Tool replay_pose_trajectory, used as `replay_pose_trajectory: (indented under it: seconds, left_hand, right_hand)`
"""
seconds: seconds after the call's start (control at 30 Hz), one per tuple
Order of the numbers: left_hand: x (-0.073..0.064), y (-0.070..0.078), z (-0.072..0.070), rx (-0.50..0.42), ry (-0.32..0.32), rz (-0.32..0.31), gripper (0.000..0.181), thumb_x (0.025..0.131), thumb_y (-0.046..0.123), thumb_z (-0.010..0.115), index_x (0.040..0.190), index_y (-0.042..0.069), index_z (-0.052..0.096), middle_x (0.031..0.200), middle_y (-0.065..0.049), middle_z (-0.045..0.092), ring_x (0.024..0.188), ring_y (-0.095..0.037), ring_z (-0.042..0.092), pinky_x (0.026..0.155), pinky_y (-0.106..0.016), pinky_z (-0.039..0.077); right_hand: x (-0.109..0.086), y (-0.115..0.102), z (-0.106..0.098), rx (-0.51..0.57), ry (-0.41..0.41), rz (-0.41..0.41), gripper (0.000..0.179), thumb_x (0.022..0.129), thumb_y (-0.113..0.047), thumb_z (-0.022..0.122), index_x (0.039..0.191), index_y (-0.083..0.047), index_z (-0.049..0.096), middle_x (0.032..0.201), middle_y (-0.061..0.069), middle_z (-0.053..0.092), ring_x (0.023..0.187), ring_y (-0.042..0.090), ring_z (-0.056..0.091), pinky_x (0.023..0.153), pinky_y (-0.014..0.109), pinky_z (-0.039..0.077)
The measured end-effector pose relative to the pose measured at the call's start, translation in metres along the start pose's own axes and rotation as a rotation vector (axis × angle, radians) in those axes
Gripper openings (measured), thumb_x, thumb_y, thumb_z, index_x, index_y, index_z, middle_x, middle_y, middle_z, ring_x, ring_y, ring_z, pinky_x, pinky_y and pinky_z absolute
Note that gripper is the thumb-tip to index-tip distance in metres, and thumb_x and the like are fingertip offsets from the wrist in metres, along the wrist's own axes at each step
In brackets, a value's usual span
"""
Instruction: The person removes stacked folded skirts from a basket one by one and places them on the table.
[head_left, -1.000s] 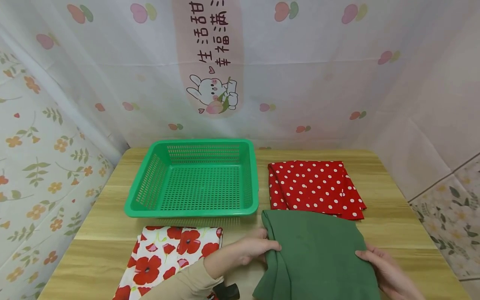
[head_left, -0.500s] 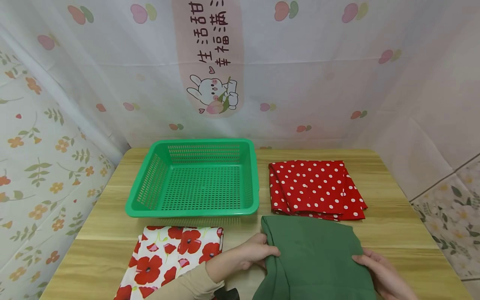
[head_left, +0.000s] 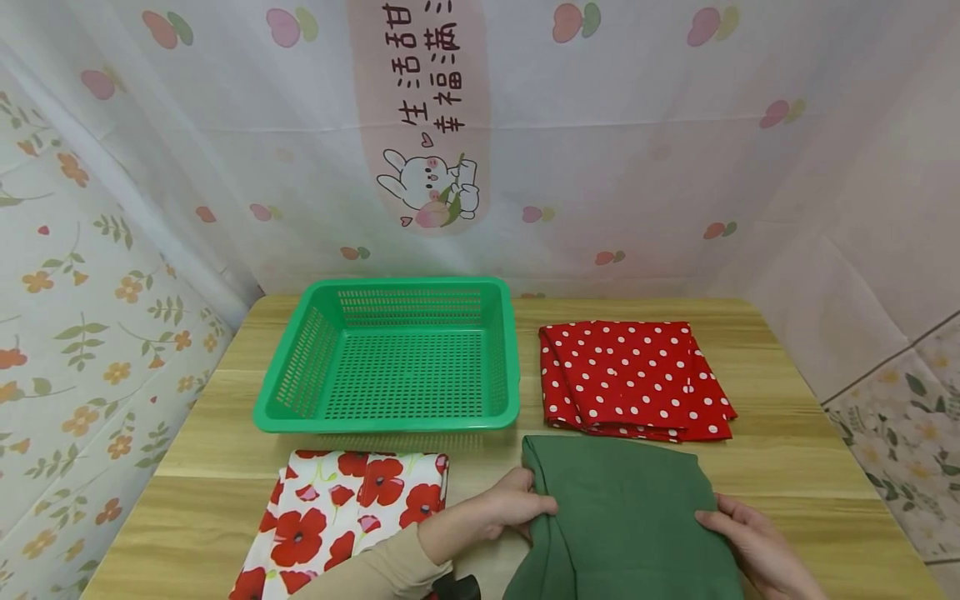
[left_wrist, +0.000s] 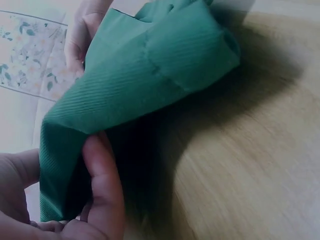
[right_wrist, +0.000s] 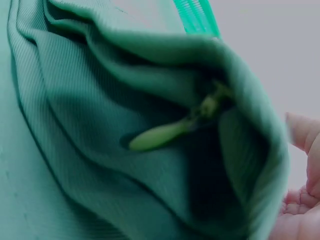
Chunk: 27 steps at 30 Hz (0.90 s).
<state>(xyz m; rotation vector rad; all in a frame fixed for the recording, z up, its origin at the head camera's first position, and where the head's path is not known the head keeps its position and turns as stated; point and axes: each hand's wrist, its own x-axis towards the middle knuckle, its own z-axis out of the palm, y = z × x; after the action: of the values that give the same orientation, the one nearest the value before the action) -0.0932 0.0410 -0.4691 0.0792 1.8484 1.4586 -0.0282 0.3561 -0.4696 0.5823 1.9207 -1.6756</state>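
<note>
A folded green cloth point(head_left: 622, 508) with a fine ribbed weave is held between both hands above the front right of the table. On its left edge, my left hand point(head_left: 513, 502) grips the folds, thumb on top; the left wrist view shows the cloth between its thumb and fingers point(left_wrist: 102, 175). My right hand point(head_left: 757, 537) pinches the right edge, thumb on top and the fingers partly hidden underneath. Looking into the layers, the right wrist view shows a slim light-green piece point(right_wrist: 160, 136), too blurred to identify.
Behind and to the left stands a green perforated basket point(head_left: 519, 408). A folded red polka-dot cloth point(head_left: 630, 375) lies just beyond the green one. Left of my left forearm is a folded white cloth with red poppies point(head_left: 330, 508). Patterned curtains point(head_left: 600, 150) border the wooden table point(head_left: 780, 467).
The green cloth's far edge has come slightly nearer to me, off the red cloth. My right hand has shifted a little left, and the held cloth looks narrower.
</note>
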Motion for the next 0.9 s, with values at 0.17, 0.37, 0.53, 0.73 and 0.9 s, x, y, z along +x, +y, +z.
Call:
replay_pose_trajectory:
  seconds: [0.17,0.37,0.53,0.73,0.9]
  left_hand:
    - [0.001,0.000,-0.001,0.060,0.030,0.014,0.020,0.080,0.002,0.061,0.097,-0.005,0.054,0.083,-0.010,0.054,0.062,-0.015,0.052,0.054,-0.025,0.042]
    - [0.004,-0.003,-0.002,0.164,0.088,0.051,0.036,0.079,0.005,0.065,0.108,-0.012,0.052,0.098,-0.014,0.053,0.084,-0.023,0.047,0.071,-0.034,0.045]
    - [0.008,-0.006,-0.001,0.291,0.156,0.094,0.039,0.076,0.009,0.070,0.104,-0.012,0.054,0.096,-0.015,0.056,0.085,-0.023,0.050,0.078,-0.040,0.048]
    - [0.011,-0.009,0.000,0.407,0.183,0.162,0.034,0.072,0.012,0.075,0.092,-0.009,0.056,0.080,-0.010,0.054,0.073,-0.020,0.050,0.065,-0.034,0.049]
    - [0.012,-0.009,-0.002,0.466,0.186,0.168,0.027,0.070,0.013,0.077,0.074,-0.002,0.054,0.065,-0.003,0.048,0.058,-0.014,0.043,0.049,-0.027,0.041]
  right_hand:
    - [0.001,0.000,0.008,-0.038,0.087,-0.018,0.064,0.095,-0.021,0.053,0.136,0.019,0.024,0.121,0.019,0.057,0.096,0.015,0.058,0.082,0.037,0.051]
    - [0.001,0.000,0.013,-0.058,0.169,-0.065,0.053,0.092,-0.014,0.059,0.128,0.018,0.037,0.102,0.007,0.066,0.084,0.009,0.062,0.073,0.030,0.053]
    - [0.005,0.001,0.017,-0.228,0.268,-0.102,0.049,0.089,-0.016,0.063,0.123,0.014,0.046,0.092,0.005,0.066,0.076,0.011,0.059,0.066,0.027,0.051]
    - [0.008,0.002,0.022,-0.495,0.349,-0.194,0.045,0.086,-0.012,0.066,0.116,0.016,0.049,0.084,0.007,0.063,0.070,0.013,0.053,0.059,0.023,0.046]
    - [0.010,-0.001,0.024,-0.648,0.364,-0.215,0.051,0.083,-0.019,0.070,0.113,0.016,0.049,0.084,0.009,0.059,0.072,0.018,0.052,0.061,0.028,0.047]
